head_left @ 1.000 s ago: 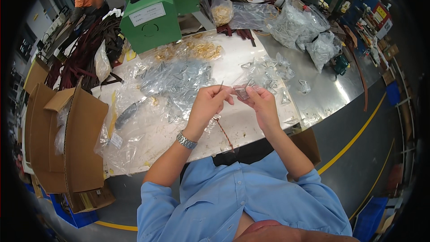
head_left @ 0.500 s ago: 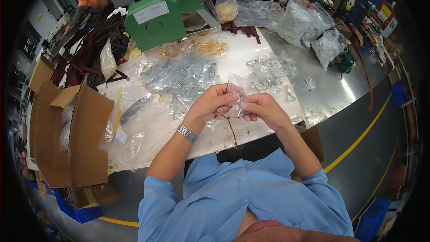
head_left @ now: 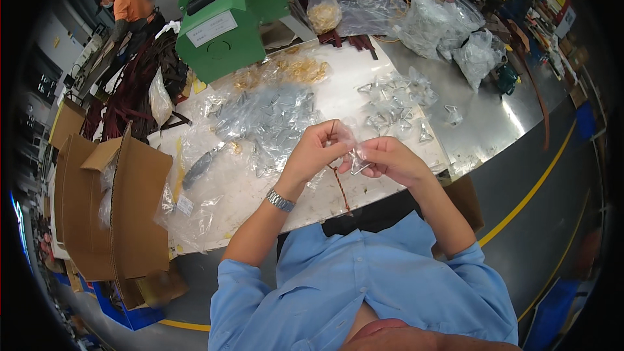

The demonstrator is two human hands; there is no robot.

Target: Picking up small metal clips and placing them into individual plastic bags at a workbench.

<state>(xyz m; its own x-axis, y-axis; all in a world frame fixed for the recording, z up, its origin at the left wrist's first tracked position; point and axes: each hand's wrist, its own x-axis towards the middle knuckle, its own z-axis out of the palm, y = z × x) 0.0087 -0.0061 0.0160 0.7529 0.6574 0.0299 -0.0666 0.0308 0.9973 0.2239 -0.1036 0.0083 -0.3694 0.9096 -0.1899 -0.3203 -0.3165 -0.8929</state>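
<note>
Over the near part of the white worktop, my two hands meet on a small clear plastic bag [head_left: 349,131]. My left hand [head_left: 323,151], with a metal watch on its wrist, pinches the bag between thumb and curled fingers. My right hand [head_left: 395,160] is closed too, thumb and forefinger pressed at the bag's lower end. A silver triangular metal ring [head_left: 358,168] shows between the fingertips; whether it is inside the bag or partly out, I cannot tell. A red-brown twisted cord [head_left: 342,190] lies below my left hand. Beyond my hands lie several bagged silver triangular rings [head_left: 390,114].
A pile of clear bags with metal parts [head_left: 266,114] covers the worktop's middle, gold-coloured parts [head_left: 283,71] behind it. A green machine [head_left: 224,32] stands at the back. An opened cardboard box [head_left: 140,201] is at left. Stuffed plastic bags [head_left: 432,26] sit far right. A co-worker [head_left: 132,6] is far left.
My fingers have shifted on the bag, and the silver triangular ring now shows more plainly below the fingertips. The view has moved slightly, so the scene sits a little differently.
</note>
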